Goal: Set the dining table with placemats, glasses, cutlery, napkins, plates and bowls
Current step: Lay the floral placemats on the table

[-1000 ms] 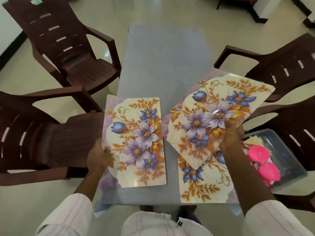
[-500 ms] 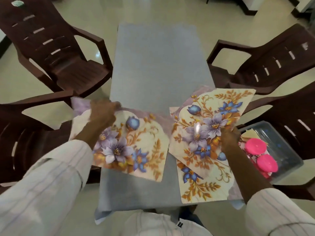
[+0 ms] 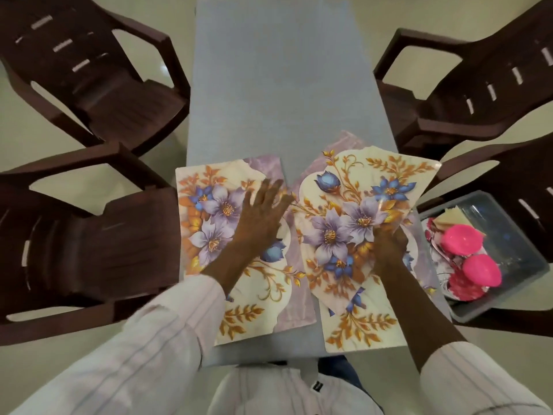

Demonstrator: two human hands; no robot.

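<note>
I find my left hand (image 3: 260, 218) lying flat, fingers straight and slightly spread, on the left mat (image 3: 209, 211) at the table's (image 3: 278, 85) near-left edge. My right hand (image 3: 389, 247), fingers curled, grips a tilted mat (image 3: 359, 193) over a third mat (image 3: 365, 324) at the near-right corner.

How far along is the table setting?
Early. Done: the left placemat lies flat under the left hand; a second placemat lies near-right. In hand: the right hand grips a tilted placemat above it. Left: the table has no mats on its far half; pink bowls sit in the bin.
</note>
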